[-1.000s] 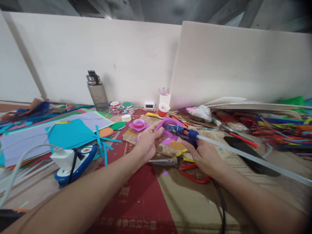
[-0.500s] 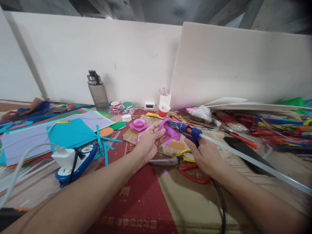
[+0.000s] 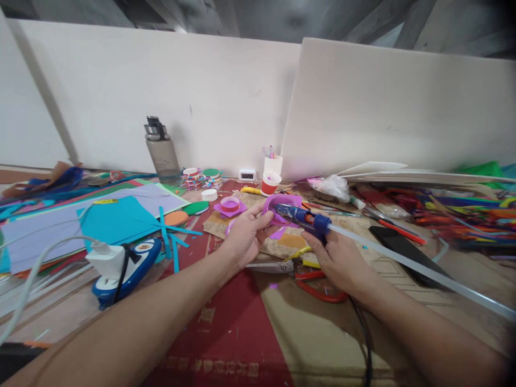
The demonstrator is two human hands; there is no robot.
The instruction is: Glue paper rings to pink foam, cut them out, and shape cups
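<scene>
At the heart of a cardboard-covered worktop (image 3: pixel 226 328), a person's left hand (image 3: pixel 246 236) pinches a purple ring (image 3: pixel 281 199) between thumb and fingers, while the right hand (image 3: pixel 342 255) is wrapped round the handle of a blue glue gun (image 3: pixel 309 219). The barrel leans in from about four o'clock, its front end over the ring's opening; whether the nozzle touches cannot be told.

Within the last half-second the ring has turned slightly in its grip, bringing a corner of purple sheet (image 3: pixel 297 200) into sight above the barrel at two o'clock, and the gun has dipped a little toward the opening. The shift suggests work passing from one stretch of the ring to another, apparently unfinished; no bead of glue can be made out.

A long translucent glue stick (image 3: pixel 423 269) trails from the gun's rear toward four o'clock. Around the held ring lie scissors (image 3: pixel 288 266) at six, a red-banded ring (image 3: pixel 229 208) on its own purple square at nine, and a red-and-white paper cup (image 3: pixel 270 187) near twelve.
</scene>
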